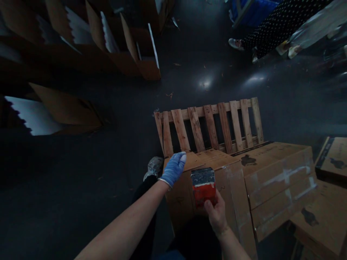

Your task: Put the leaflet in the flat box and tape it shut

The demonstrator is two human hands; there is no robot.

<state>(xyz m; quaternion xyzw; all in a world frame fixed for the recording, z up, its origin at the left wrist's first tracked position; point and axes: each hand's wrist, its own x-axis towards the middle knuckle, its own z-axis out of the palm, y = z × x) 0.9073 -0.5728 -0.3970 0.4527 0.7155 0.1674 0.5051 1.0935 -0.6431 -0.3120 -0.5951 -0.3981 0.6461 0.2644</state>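
Note:
My left hand (175, 168), in a blue knit glove with a pale fingertip, is over the far left part of a cardboard box (179, 206). Its fingers are drawn together; anything between them is too small to make out. Bare, my right hand (217, 213) grips a red tape dispenser (204, 191) with a worn dark grey far end, thumb on top. The dispenser is above the same box, to the right of the glove. Strips of clear tape run along the box's right side.
A slatted wooden pallet (211, 126) extends beyond the boxes. Taped cartons (282, 180) lie to the right, with another carton (333, 155) farther right. Open cartons (148, 68) with white liners stand left. Another person's legs (271, 29) are at upper right, near a blue bin (252, 12).

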